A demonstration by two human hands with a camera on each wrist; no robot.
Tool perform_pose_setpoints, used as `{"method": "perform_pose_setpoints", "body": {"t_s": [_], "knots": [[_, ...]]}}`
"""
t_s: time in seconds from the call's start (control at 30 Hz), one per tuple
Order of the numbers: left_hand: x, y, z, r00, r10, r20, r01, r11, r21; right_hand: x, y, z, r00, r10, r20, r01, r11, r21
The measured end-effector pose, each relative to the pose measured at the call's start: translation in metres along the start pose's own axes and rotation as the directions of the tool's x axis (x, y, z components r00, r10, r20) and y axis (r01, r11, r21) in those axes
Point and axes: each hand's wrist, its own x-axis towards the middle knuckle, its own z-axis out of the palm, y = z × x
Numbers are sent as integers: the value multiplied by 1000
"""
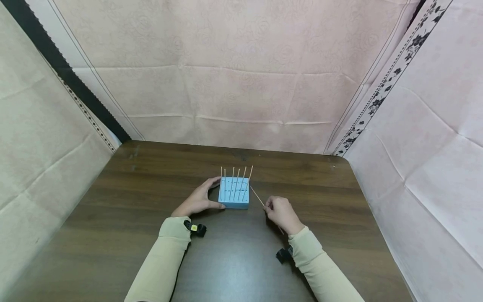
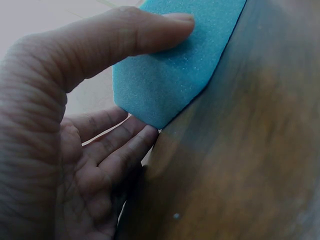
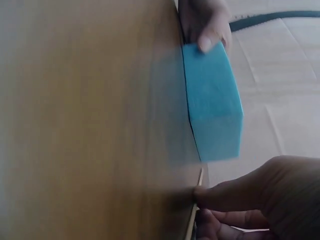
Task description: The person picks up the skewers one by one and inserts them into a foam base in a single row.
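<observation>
A light-blue foam block (image 1: 234,205) sits on the table with several thin wooden sticks (image 1: 233,184) standing in its top, rising from a grid of small marks. My left hand (image 1: 200,199) holds the block from its left side, thumb on the near face and fingers at the far side. The left wrist view shows that thumb (image 2: 165,32) pressed flat on the foam. To the right of the block, my right hand (image 1: 282,213) pinches another wooden stick (image 1: 257,196) between thumb and fingers. The stick slants up and left, its tip near the block's right side.
The brown wooden table (image 1: 151,176) has rounded far corners. Pale patterned cloth (image 1: 234,96) hangs behind the far edge, and more cloth (image 1: 434,147) hangs at both sides. Small dark cameras (image 1: 284,254) are strapped at both wrists, over light sleeves.
</observation>
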Motion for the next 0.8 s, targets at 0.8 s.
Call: {"method": "perform_pose_setpoints", "body": {"t_s": [0.8], "knots": [[2,-2,0,1000,-7,8,7,1000,-9,2,19,2,975,-168,-148,141,974,-176]]}}
